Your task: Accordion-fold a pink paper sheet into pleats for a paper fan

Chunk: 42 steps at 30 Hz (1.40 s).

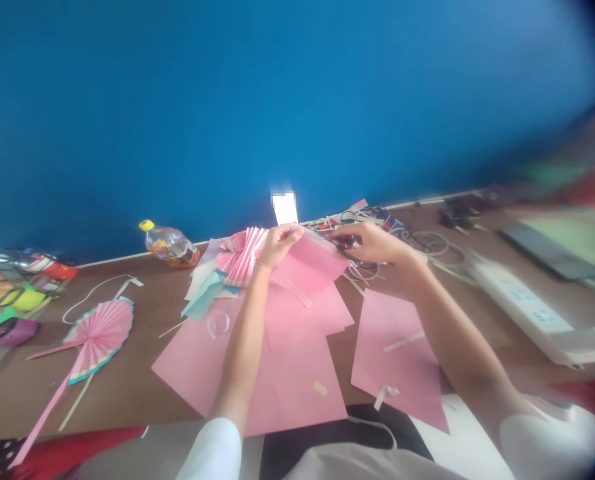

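Note:
Near the back of the desk, my left hand (281,244) pinches the upper left edge of a raised pink sheet (314,267). My right hand (360,241) is closed around dark-handled scissors (346,242), whose blades lie along the sheet's upper edge. Beneath and in front of the hands are larger pink sheets (297,383), with a curl of white paper strip (218,325) on them. Just left of my left hand sits a pleated pink paper fan (244,257). Another pink sheet (394,353) with white scraps lies below my right forearm.
A finished-looking pink fan (104,330) lies at left on the brown desk (142,373). Behind it stands a tilted bottle with a yellow cap (170,245). A white power strip (532,310) and a dark flat object (552,250) are at right. Cables lie behind my right hand.

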Available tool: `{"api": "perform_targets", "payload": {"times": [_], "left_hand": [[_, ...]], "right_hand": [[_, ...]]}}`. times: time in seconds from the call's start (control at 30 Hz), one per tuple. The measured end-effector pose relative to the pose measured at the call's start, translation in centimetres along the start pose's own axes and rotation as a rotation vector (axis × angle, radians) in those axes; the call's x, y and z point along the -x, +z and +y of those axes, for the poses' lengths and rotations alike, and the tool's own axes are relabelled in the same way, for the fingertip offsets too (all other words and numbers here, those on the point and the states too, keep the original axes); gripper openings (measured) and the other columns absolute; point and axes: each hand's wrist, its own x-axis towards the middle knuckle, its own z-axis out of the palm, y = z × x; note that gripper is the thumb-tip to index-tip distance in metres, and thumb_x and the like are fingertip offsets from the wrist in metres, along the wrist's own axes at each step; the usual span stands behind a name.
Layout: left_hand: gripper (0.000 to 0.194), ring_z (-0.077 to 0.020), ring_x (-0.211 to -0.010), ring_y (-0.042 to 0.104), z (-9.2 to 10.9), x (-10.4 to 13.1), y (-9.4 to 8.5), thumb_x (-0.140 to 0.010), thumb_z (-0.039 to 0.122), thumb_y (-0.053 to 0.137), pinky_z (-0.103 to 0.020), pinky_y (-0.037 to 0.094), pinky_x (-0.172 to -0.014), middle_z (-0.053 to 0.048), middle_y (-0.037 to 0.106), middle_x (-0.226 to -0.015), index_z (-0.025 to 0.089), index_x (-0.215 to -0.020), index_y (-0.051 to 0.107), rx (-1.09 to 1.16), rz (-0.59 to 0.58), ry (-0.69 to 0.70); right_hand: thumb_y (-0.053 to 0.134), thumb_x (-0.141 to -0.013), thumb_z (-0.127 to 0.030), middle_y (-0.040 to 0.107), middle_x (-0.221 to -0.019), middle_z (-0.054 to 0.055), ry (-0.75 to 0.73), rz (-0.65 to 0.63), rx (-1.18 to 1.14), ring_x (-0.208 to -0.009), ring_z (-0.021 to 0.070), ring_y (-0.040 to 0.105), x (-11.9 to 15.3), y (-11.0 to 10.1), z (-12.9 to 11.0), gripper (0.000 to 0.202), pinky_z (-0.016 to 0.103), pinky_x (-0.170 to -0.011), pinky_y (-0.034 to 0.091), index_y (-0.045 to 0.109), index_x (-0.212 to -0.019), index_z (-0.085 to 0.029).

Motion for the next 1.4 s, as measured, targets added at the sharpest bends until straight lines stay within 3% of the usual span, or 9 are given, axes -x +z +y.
{"api": "perform_targets", "payload": {"times": [0.23, 0.5, 0.7, 0.87, 1.03, 1.2, 1.4], "left_hand": [[0.032, -0.0160, -0.080, 0.063, -0.6, -0.2, -0.2, -0.083, 0.046, 0.066, -0.026, 0.044, -0.075, -0.004, 0.073, -0.085, 0.017, -0.091, 0.076, -0.006, -0.016, 0.049], [0.036, -0.0134, -0.069, 0.055, -0.4, -0.2, 0.8, -0.085, 0.049, 0.062, -0.026, 0.041, -0.067, -0.003, 0.067, -0.077, 0.015, -0.087, 0.074, -0.052, 0.001, 0.045], [0.032, -0.0122, -0.071, 0.054, -0.6, -0.2, 0.6, -0.085, 0.045, 0.063, -0.025, 0.041, -0.072, -0.001, 0.064, -0.074, 0.015, -0.078, 0.070, 0.017, 0.144, 0.073], [0.035, -0.0149, -0.075, 0.059, -0.4, -0.2, 0.9, -0.083, 0.049, 0.064, -0.026, 0.043, -0.072, -0.004, 0.069, -0.082, 0.015, -0.087, 0.074, -0.006, 0.073, 0.026], [0.038, -0.0202, -0.093, 0.064, -0.4, -0.3, 1.4, -0.083, 0.050, 0.065, -0.030, 0.046, -0.085, -0.008, 0.073, -0.093, 0.015, -0.092, 0.075, -0.018, -0.017, 0.047], [0.038, -0.0220, -0.097, 0.064, -0.2, -0.2, 1.3, -0.083, 0.051, 0.065, -0.032, 0.046, -0.090, -0.008, 0.073, -0.095, 0.016, -0.093, 0.075, -0.025, -0.008, 0.038], [0.037, -0.0206, -0.091, 0.064, -0.4, -0.2, 1.4, -0.082, 0.050, 0.066, -0.031, 0.046, -0.085, -0.007, 0.072, -0.092, 0.016, -0.093, 0.075, -0.023, -0.001, 0.042]], "right_hand": [[0.061, -0.076, -0.032, 0.069, -0.083, 0.003, 0.030, -0.009, 0.029, -0.064, 0.0140, 0.053, 0.0, -0.2, -0.1, 0.039, 0.027, -0.063, 0.040, 0.072, -0.112, -0.020], [0.059, -0.076, -0.029, 0.070, -0.086, 0.004, 0.042, -0.032, 0.094, -0.066, 0.0158, 0.057, 0.4, -1.0, -0.2, 0.036, 0.028, -0.063, 0.042, 0.072, -0.109, -0.021], [0.055, -0.078, -0.023, 0.070, -0.086, 0.005, 0.087, -0.013, 0.099, -0.067, 0.0174, 0.059, 0.9, -1.8, 0.3, 0.036, 0.028, -0.062, 0.042, 0.069, -0.110, -0.020], [0.059, -0.079, -0.027, 0.070, -0.089, 0.005, 0.017, -0.002, 0.077, -0.068, 0.0156, 0.057, 0.1, -0.6, -0.2, 0.040, 0.027, -0.064, 0.041, 0.067, -0.117, -0.019], [0.061, -0.079, -0.026, 0.070, -0.091, 0.005, 0.015, -0.011, 0.077, -0.064, 0.0139, 0.053, -0.4, 0.5, 0.2, 0.043, 0.027, -0.064, 0.040, 0.066, -0.121, -0.022], [0.060, -0.079, -0.029, 0.066, -0.082, 0.003, 0.006, -0.006, 0.058, -0.064, 0.0135, 0.051, -0.4, 0.6, 0.0, 0.041, 0.026, -0.062, 0.038, 0.067, -0.118, -0.020], [0.059, -0.079, -0.030, 0.063, -0.075, 0.002, 0.006, -0.004, 0.045, -0.061, 0.0123, 0.047, -0.3, 0.6, -0.7, 0.037, 0.026, -0.061, 0.036, 0.070, -0.112, -0.019]]}}
